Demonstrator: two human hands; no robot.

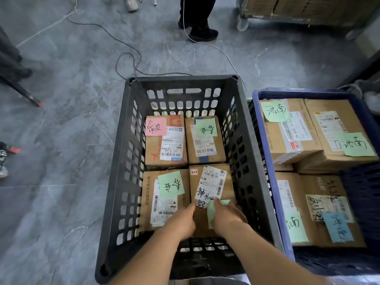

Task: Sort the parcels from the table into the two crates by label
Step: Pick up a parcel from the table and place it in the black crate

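Four parcels lie two by two in the left crate (123,161); the right crate (265,140) stands just beside it, holding perhaps four parcels; both sit on the floor (61,120).

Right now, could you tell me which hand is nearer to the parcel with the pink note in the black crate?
Left. The left hand grips the near-right parcel on the side facing the pink-note parcel; the right hand holds its far side.
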